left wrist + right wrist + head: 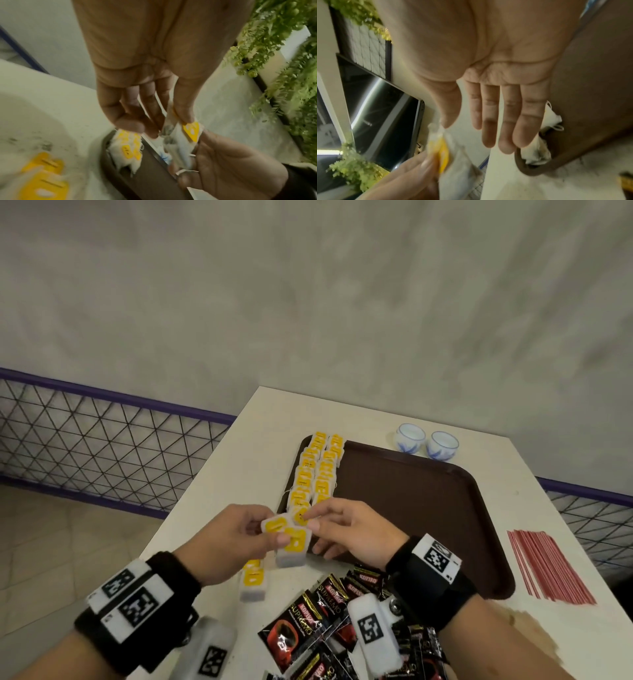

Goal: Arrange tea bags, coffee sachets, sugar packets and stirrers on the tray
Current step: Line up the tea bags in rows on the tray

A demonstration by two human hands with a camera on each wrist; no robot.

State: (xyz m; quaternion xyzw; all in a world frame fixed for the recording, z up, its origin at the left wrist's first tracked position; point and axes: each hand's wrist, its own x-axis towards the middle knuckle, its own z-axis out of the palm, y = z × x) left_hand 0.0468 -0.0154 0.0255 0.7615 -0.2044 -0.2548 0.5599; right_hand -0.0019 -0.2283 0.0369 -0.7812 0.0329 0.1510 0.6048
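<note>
My left hand (277, 529) (161, 121) grips a small bunch of white tea bags with yellow tags (291, 542) (190, 132) just off the near left corner of the brown tray (411, 508). My right hand (313, 518) (462, 124) reaches in from the right with its fingers straight. Its thumb and forefinger tips touch the top tea bag (441, 152) of the bunch. Two rows of tea bags (317, 474) lie along the tray's left edge. Black and red coffee sachets (318, 611) are heaped at the table's near edge. Red stirrers (548, 566) lie to the right of the tray.
Two loose tea bags (253, 580) lie on the white table (212, 508) below my left hand. Two small white and blue cups (426, 441) stand behind the tray. A mesh railing (102, 440) runs past the table's left side.
</note>
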